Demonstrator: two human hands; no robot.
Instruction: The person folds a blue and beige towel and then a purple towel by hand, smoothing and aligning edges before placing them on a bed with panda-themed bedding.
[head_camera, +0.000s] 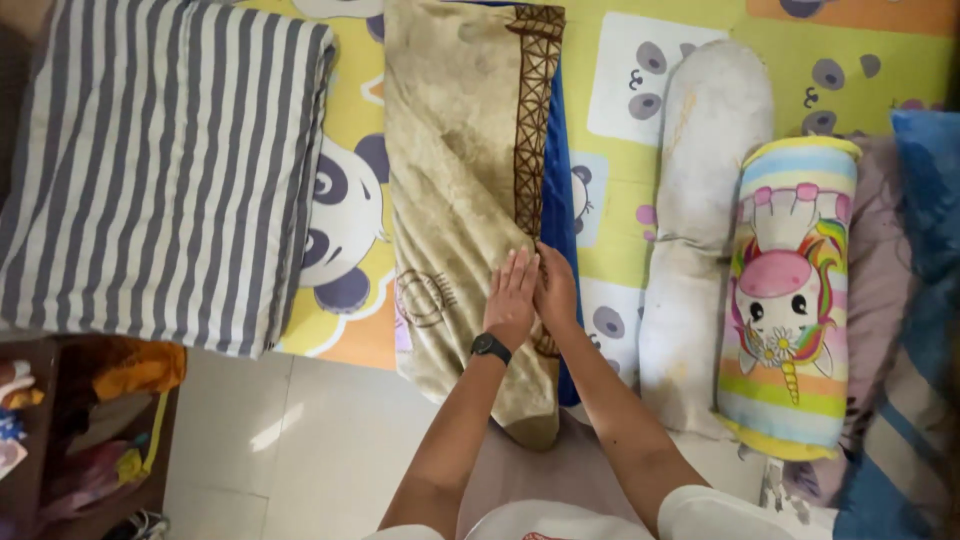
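A beige folded blanket (455, 170) with a brown patterned border lies on a bed with a yellow panda-print sheet (640, 150); a blue layer shows along its right edge. My left hand (511, 297), with a black watch on the wrist, rests flat on the blanket, fingers together and pointing away from me. My right hand (556, 290) lies pressed on the blanket's brown border right beside the left hand, touching it. Neither hand grips anything.
A grey-and-white striped folded quilt (160, 170) lies at the left. A white bolster (700, 230) and a unicorn-print bolster (790, 300) lie to the right, with blue and striped bedding (920, 300) at the far right. A wooden shelf with clutter (80, 430) stands on the tiled floor (260, 440).
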